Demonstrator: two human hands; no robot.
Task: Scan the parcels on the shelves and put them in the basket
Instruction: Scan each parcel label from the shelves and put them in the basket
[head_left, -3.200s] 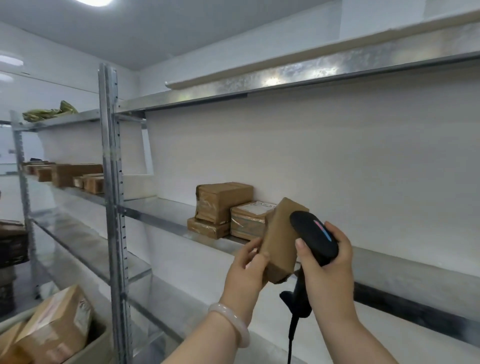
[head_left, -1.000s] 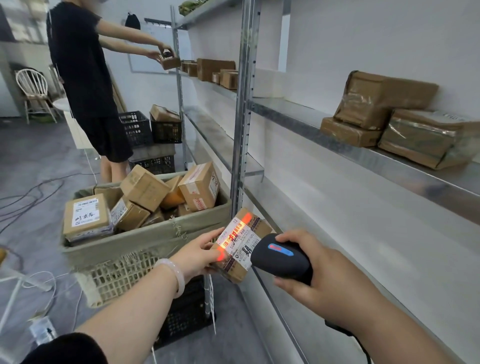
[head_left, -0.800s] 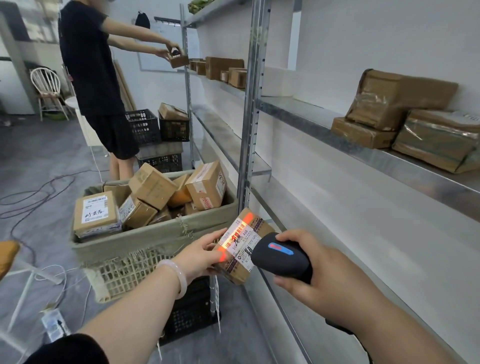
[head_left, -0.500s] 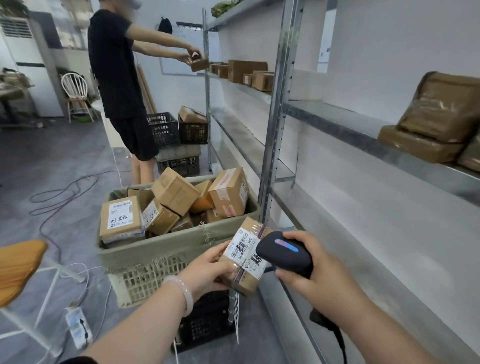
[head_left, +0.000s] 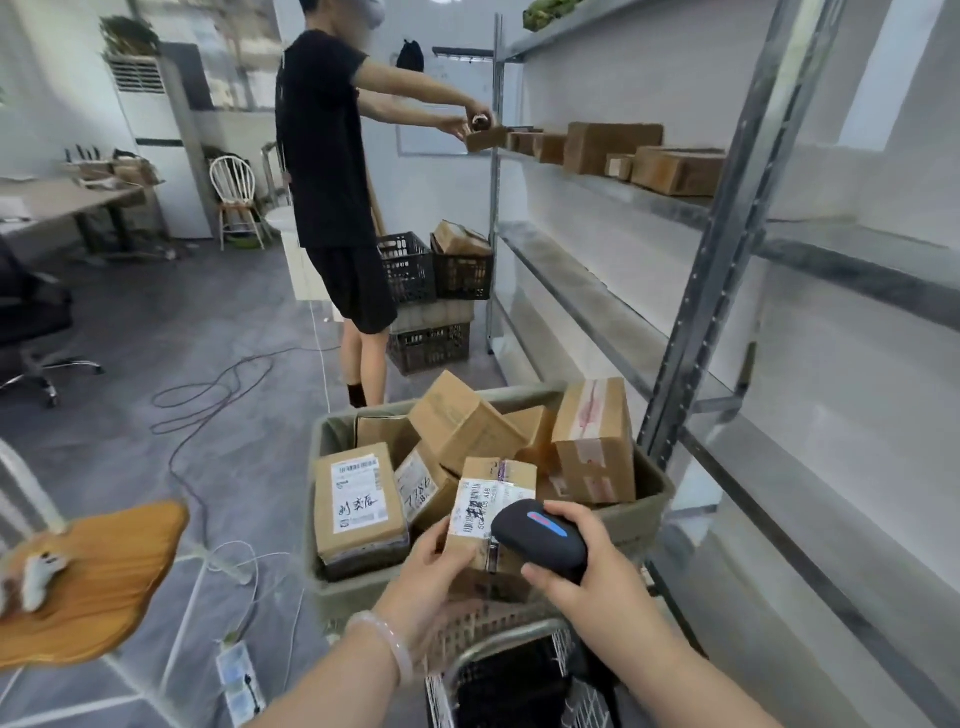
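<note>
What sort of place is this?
Probably a small parcel storeroom or sorting room: metal shelves hold cardboard parcels, a basket is heaped with labelled boxes, and the right hand holds a barcode scanner.

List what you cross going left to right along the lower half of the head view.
Wooden seat → power strip on the floor → left hand gripping a parcel → scanner held in the right hand → shelf upright.
</note>
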